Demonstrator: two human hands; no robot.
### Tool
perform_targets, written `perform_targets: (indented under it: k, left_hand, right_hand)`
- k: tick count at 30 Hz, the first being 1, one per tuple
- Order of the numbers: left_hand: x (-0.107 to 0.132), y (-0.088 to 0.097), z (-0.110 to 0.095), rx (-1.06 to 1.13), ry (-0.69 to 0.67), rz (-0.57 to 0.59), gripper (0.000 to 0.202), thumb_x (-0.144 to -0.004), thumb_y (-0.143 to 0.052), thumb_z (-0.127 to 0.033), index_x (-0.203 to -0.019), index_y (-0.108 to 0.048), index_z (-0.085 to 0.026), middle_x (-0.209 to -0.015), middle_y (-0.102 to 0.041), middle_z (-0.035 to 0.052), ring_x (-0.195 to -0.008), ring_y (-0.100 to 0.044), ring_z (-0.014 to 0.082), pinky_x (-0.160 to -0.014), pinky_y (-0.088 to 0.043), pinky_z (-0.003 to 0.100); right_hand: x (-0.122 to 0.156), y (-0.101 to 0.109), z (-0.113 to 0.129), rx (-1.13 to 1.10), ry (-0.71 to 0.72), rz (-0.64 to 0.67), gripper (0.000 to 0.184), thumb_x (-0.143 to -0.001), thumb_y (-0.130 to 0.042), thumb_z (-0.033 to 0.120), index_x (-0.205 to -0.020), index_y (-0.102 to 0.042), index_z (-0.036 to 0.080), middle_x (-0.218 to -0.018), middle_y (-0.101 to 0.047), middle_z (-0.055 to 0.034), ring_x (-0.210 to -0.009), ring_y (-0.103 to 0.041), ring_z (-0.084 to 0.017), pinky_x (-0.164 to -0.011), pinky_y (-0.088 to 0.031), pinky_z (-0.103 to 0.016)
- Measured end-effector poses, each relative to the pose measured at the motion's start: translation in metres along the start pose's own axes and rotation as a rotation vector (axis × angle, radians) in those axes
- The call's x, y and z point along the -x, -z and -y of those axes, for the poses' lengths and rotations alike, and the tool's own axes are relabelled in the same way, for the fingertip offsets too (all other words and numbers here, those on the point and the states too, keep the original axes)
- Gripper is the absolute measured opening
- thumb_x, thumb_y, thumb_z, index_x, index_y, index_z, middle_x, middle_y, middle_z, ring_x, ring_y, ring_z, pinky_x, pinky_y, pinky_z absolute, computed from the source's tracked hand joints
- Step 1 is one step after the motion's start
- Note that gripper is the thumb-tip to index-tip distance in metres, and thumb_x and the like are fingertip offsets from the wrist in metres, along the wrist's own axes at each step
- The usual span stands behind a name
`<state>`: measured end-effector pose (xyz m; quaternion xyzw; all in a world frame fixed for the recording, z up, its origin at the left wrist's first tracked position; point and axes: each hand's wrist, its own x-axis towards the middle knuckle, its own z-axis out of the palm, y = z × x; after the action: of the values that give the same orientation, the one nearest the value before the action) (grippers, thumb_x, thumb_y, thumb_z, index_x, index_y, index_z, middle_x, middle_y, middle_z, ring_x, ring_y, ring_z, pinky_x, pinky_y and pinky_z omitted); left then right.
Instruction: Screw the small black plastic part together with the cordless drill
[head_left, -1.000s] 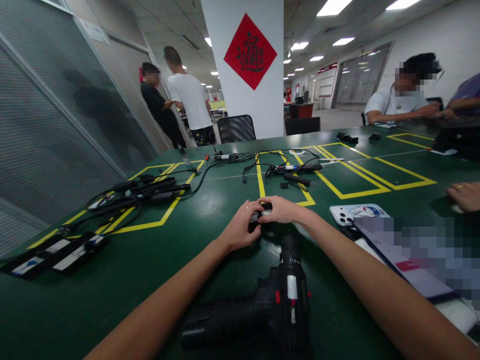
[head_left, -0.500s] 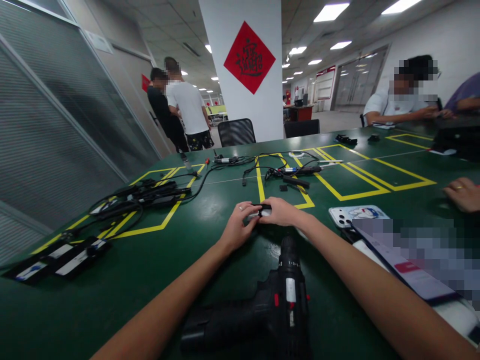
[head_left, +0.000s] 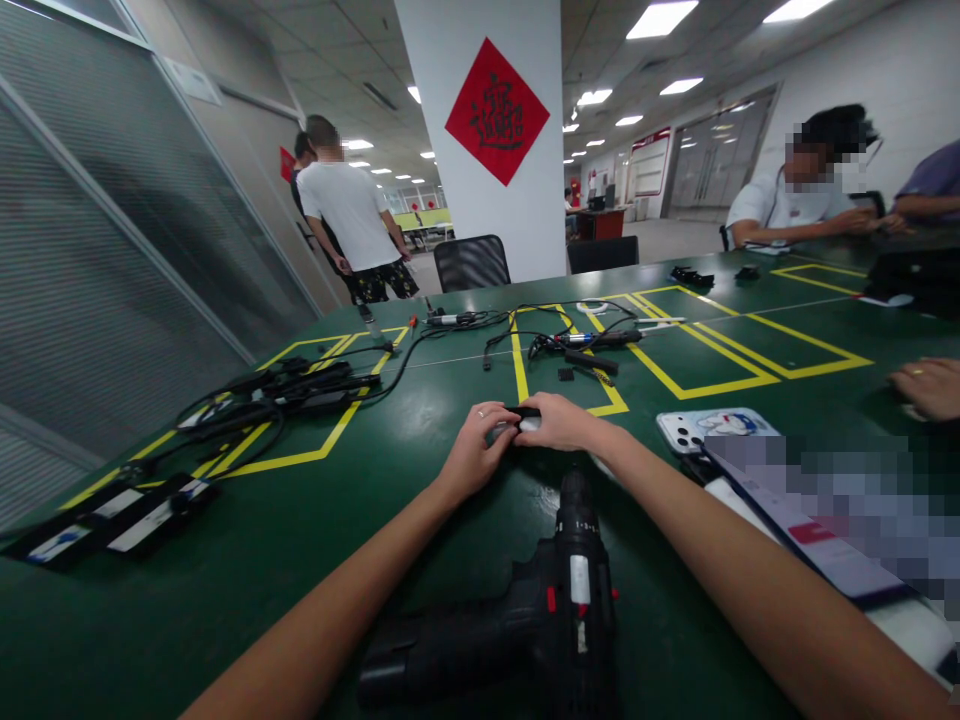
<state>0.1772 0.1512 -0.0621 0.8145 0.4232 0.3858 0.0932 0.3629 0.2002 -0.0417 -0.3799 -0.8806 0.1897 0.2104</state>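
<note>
Currently held item: small black part point(head_left: 525, 413) with a pale face, low over the green table point(head_left: 420, 420), just before the near edge of a yellow tape box point(head_left: 611, 400), pinched between both hands.
Left hand point(head_left: 480, 447): forearm comes in from the lower left, wrist straight, palm turned inward; fingers curled, thumb and fingertips closed on the part's left end; a ring shows on one finger.
Right hand point(head_left: 564, 422): forearm comes in from the lower right, knuckles up, hand arched over the part; fingers folded down on its right end and top, touching the left hand's fingertips.
Grip: both hands closed tight on the part, no gap showing between fingers and part.
Cordless drill point(head_left: 559, 610): black, lying on the table between the forearms, chuck toward the hands, just short of them; not touched.
Phone point(head_left: 701, 428): pale case, flat on the table, near the right forearm.
Cable bundle point(head_left: 289, 388): black, well to the left of the hands.
Co-worker's hand point(head_left: 928, 386): resting at the right edge of the table, well apart.
Change from half a second ago: hands and part in nearly the same spot, same clasp; drill unmoved; person in a white shirt point(head_left: 349, 215) in the background has stepped left.
</note>
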Motion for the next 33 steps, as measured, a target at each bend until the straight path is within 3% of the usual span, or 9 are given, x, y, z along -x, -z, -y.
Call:
perform_targets:
  k: [6,12,20,23,27,30,33]
  left_hand:
    - [-0.006,-0.001,0.004,0.025,0.071,-0.012,0.012,-0.087,-0.058,-0.023,-0.092,-0.063,-0.014,-0.103,-0.061,0.0053,-0.102,-0.056,0.0224,-0.091,-0.044,0.046]
    - [-0.013,-0.003,0.013,0.091,0.157,0.005,0.030,-0.087,-0.058,-0.028,-0.114,-0.055,-0.015,-0.117,-0.058,0.0087,-0.106,-0.057,0.0244,-0.090,-0.048,0.047]
    - [-0.013,0.000,0.007,0.081,0.220,0.060,0.027,-0.088,-0.058,-0.029,-0.110,-0.058,-0.014,-0.108,-0.063,0.0075,-0.095,-0.062,0.0213,-0.083,-0.052,0.043]
    - [-0.010,0.007,0.000,0.045,0.198,0.048,0.028,-0.085,-0.060,-0.028,-0.110,-0.059,-0.016,-0.108,-0.064,0.0077,-0.099,-0.061,0.0230,-0.088,-0.049,0.046]
    - [-0.008,0.029,-0.031,-0.007,0.123,-0.008,0.029,-0.081,-0.062,-0.025,-0.110,-0.061,-0.022,-0.121,-0.058,0.0073,-0.116,-0.050,0.0274,-0.103,-0.037,0.049]
    - [0.001,0.053,-0.081,0.014,0.075,-0.013,0.025,-0.086,-0.054,-0.022,-0.111,-0.060,-0.026,-0.110,-0.063,0.0045,-0.107,-0.056,0.0241,-0.096,-0.045,0.045]
    - [0.033,0.080,-0.137,0.138,-0.006,-0.018,0.035,-0.089,-0.049,-0.021,-0.119,-0.052,-0.039,-0.097,-0.066,0.0004,-0.094,-0.062,0.0206,-0.082,-0.053,0.040]
  right_hand:
    - [0.000,-0.002,0.000,-0.015,-0.001,-0.016,0.056,-0.072,-0.064,0.047,-0.116,-0.062,0.012,-0.112,-0.064,-0.0144,-0.099,-0.060,-0.026,-0.084,-0.043,-0.029]
    - [-0.001,-0.001,0.001,-0.072,0.020,0.002,0.047,-0.075,-0.063,0.043,-0.113,-0.063,0.016,-0.107,-0.067,-0.0092,-0.095,-0.061,-0.023,-0.078,-0.043,-0.027]
    - [-0.001,0.001,-0.003,-0.223,-0.002,0.029,0.047,-0.071,-0.067,0.041,-0.114,-0.065,0.020,-0.107,-0.068,-0.0048,-0.095,-0.062,-0.023,-0.082,-0.044,-0.028]
    - [-0.001,0.005,-0.004,-0.265,-0.038,0.042,0.044,-0.068,-0.071,0.039,-0.108,-0.068,0.022,-0.101,-0.070,-0.0020,-0.092,-0.063,-0.023,-0.080,-0.045,-0.028]
    - [-0.001,0.009,-0.010,-0.291,-0.092,0.045,0.039,-0.067,-0.071,0.039,-0.102,-0.070,0.022,-0.094,-0.071,0.0001,-0.086,-0.063,-0.021,-0.075,-0.045,-0.025]
    - [-0.002,0.008,-0.017,-0.308,-0.123,0.019,0.040,-0.068,-0.071,0.039,-0.103,-0.070,0.021,-0.094,-0.070,-0.0004,-0.085,-0.063,-0.020,-0.073,-0.044,-0.024]
    - [-0.001,0.005,-0.023,-0.327,-0.130,-0.010,0.042,-0.068,-0.070,0.039,-0.106,-0.068,0.020,-0.098,-0.070,-0.0018,-0.087,-0.063,-0.020,-0.074,-0.045,-0.025]
